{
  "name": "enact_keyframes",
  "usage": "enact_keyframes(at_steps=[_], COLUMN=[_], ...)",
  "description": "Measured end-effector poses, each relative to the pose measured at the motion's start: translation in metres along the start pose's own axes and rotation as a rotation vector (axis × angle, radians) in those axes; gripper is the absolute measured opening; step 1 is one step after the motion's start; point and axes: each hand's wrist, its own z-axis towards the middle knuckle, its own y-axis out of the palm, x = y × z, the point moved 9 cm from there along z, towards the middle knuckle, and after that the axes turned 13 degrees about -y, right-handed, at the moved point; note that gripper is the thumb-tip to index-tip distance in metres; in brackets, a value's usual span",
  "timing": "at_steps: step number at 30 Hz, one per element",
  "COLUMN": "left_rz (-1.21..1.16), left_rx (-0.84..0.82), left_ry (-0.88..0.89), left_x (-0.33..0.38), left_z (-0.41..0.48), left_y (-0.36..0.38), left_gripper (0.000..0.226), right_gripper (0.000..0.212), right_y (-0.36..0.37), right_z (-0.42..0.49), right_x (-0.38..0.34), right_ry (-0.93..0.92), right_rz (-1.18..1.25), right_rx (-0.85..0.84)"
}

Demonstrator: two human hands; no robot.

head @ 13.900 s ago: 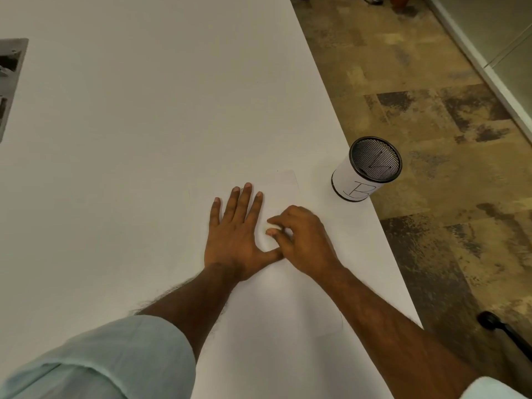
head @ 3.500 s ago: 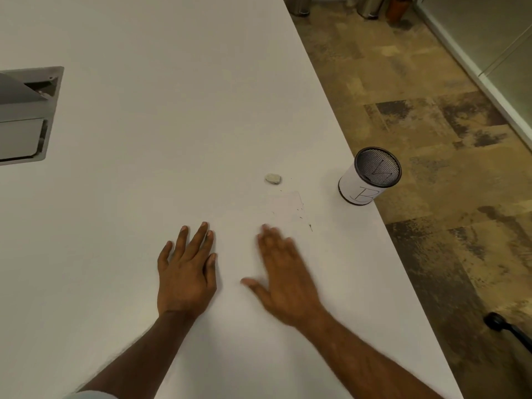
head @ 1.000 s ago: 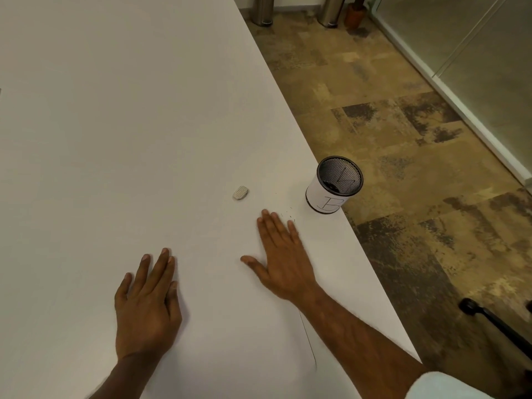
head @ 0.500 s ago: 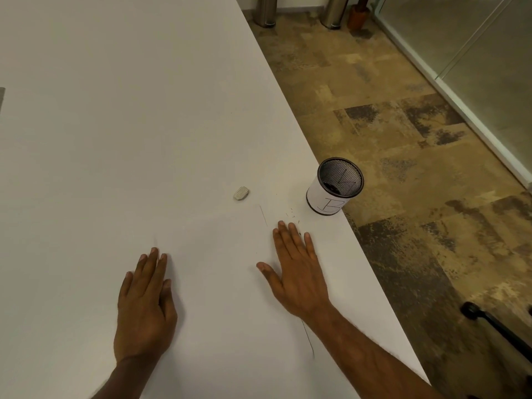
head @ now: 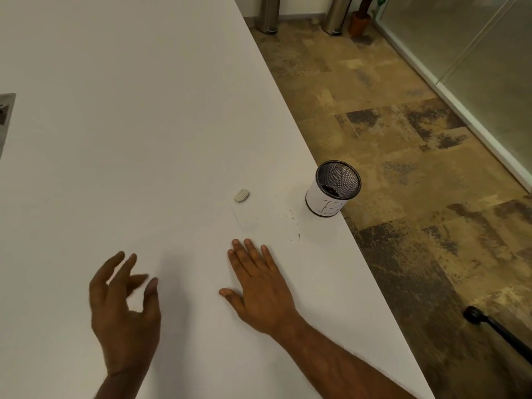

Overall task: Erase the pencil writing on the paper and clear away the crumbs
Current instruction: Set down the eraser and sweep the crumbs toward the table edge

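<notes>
Near the right edge of the white counter (head: 129, 110), the right hand (head: 259, 289) lies flat, palm down, fingers (head: 250, 254) straight and together, grasping nothing. It seems to rest on the paper (head: 253, 223), which is white on white and shows only as a faint outline just beyond the fingertips; no pencil marks can be made out there. The left hand (head: 123, 309) is lifted off the surface, blurred, its fingers loosely spread and holding nothing. The eraser (head: 241, 195) sits alone on the counter past the paper's far corner.

Erasing looks finished, and clearing is the step in hand. A thin scatter of dark crumbs (head: 293, 226) lies between the right fingertips and the mesh pen cup (head: 334, 188), close to the counter's edge. The next move probably calls for a light sideways sweep with the right hand toward that edge, passing short of the cup so as not to knock it off.
</notes>
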Motion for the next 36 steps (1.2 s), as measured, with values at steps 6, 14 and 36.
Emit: enact_keyframes(at_steps=[6,14,36], left_rz=[-0.151,0.259,0.39], left_rx=[-0.176,-0.474,-0.528], left_ry=[-0.062,0.188,0.182], left_x=[0.014,0.014,0.013], left_z=[-0.018,-0.033,-0.044], left_y=[0.028,0.106,0.114], left_gripper=[0.064,0.056,0.063], right_gripper=[0.073,0.074,0.085], right_y=[0.005,-0.008,-0.048], right_z=[0.041,0.049,0.039], right_x=[-0.001,0.032,0.103], right_ry=[0.055,0.11,0.348], right_rz=[0.013,0.032,-0.073], right_rx=[-0.02,0.028,0.073])
